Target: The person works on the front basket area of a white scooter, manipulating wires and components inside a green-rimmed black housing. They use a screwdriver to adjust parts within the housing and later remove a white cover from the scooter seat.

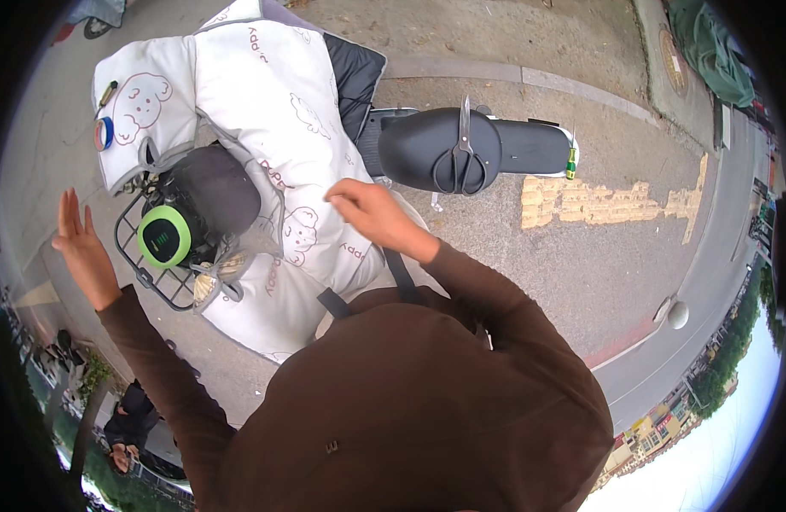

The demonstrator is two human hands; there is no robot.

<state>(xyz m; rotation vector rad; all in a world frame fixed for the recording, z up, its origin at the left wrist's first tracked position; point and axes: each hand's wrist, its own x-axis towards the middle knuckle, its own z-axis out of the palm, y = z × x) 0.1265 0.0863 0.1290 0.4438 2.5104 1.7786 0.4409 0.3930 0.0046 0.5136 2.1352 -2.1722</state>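
Observation:
My left hand (84, 256) is raised left of the scooter's front basket (167, 290), its fingers spread and holding nothing. Over the white quilted scooter cover (295, 94), printed with cartoon dogs, hangs my right hand (383, 220). Its fingers are curled together, with nothing seen in them. A round black object with a lime-green rim (164, 237) sits at the basket, beside the dark front of the scooter (221, 192). Scissors (463, 154) lie on the black seat (414, 149). A green-and-yellow screwdriver (571, 158) lies at the seat's rear end.
On the cover's far left corner are a blue-rimmed roll of tape (104, 132) and a small green-handled tool (108, 92). Pavement (598, 282) stretches right to a road. A person in dark clothes (130, 422) is at the lower left. A green tarp (713, 51) lies far right.

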